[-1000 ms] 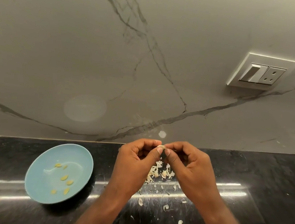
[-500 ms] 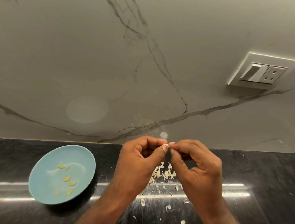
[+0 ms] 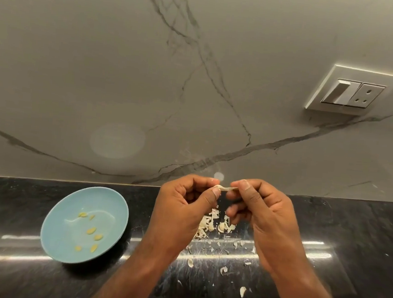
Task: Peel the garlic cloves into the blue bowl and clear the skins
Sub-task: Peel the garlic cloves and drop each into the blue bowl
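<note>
Forearms angle inward from below; left hand (image 3: 185,209) and right hand (image 3: 264,214), fingers curled, thumbs up, each pinch skin (image 3: 227,188).

- left hand (image 3: 180,209), right hand (image 3: 263,216): both bare, broad across the back, skin creased at the knuckles.
- fingers (image 3: 253,196): thick, blunt-tipped.
- left thumbnail (image 3: 216,191): cut short, pale, squared edge.
- right thumbnail (image 3: 244,184): short, glossy.
- left forearm (image 3: 137,269), right forearm (image 3: 302,288): bare down to the lower edge of the view; wrists bare; finer detail too soft to tell.
</note>
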`<action>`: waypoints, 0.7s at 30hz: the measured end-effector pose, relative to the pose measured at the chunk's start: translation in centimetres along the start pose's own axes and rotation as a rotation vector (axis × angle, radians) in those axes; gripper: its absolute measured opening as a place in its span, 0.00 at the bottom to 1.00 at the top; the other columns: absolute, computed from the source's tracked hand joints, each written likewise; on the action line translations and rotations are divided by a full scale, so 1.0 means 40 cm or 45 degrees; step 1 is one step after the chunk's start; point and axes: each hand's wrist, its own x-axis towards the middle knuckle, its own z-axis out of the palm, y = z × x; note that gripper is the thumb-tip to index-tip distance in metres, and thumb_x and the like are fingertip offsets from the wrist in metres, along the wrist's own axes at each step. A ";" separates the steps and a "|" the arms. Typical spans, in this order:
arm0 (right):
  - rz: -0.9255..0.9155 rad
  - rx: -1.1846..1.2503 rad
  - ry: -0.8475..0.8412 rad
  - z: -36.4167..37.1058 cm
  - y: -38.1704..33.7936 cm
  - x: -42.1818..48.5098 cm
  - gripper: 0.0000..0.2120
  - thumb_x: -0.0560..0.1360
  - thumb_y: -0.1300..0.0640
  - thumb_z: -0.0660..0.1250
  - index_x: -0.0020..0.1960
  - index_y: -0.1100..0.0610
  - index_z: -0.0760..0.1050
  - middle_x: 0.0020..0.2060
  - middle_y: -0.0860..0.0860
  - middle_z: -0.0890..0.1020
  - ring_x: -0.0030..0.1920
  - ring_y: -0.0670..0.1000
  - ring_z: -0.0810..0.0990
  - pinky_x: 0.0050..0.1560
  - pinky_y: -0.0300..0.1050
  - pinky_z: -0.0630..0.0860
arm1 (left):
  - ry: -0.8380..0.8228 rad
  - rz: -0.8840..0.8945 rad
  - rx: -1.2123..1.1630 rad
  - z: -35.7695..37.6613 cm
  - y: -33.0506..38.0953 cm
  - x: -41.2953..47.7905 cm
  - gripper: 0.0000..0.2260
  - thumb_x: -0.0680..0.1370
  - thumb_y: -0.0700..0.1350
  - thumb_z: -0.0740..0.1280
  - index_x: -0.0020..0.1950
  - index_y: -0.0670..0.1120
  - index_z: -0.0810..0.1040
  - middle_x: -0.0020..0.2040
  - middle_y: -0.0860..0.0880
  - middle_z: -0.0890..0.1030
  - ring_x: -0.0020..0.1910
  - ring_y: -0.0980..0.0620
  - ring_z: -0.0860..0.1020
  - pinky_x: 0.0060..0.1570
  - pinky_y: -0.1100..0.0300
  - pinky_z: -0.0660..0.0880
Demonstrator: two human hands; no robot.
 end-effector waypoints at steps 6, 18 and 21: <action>-0.477 -0.761 -0.013 -0.010 0.024 -0.002 0.03 0.76 0.57 0.72 0.49 0.51 0.82 0.39 0.44 0.84 0.40 0.48 0.84 0.39 0.39 0.80 | 0.015 -0.005 -0.002 0.002 -0.001 0.000 0.06 0.76 0.39 0.71 0.48 0.49 0.84 0.40 0.51 0.86 0.39 0.57 0.83 0.40 0.67 0.78; -0.721 -0.954 0.135 -0.012 0.051 0.017 0.04 0.74 0.62 0.71 0.40 0.59 0.81 0.33 0.48 0.81 0.32 0.48 0.80 0.30 0.48 0.77 | 0.007 0.141 0.299 0.024 -0.017 0.010 0.05 0.75 0.40 0.72 0.49 0.49 0.85 0.43 0.55 0.85 0.45 0.58 0.83 0.45 0.66 0.79; -0.663 -0.894 0.157 -0.006 0.060 0.021 0.06 0.72 0.62 0.71 0.37 0.59 0.78 0.30 0.49 0.79 0.28 0.50 0.77 0.27 0.49 0.74 | -0.009 0.156 0.362 0.020 -0.018 0.009 0.06 0.75 0.39 0.72 0.48 0.49 0.85 0.42 0.56 0.85 0.44 0.59 0.83 0.44 0.67 0.79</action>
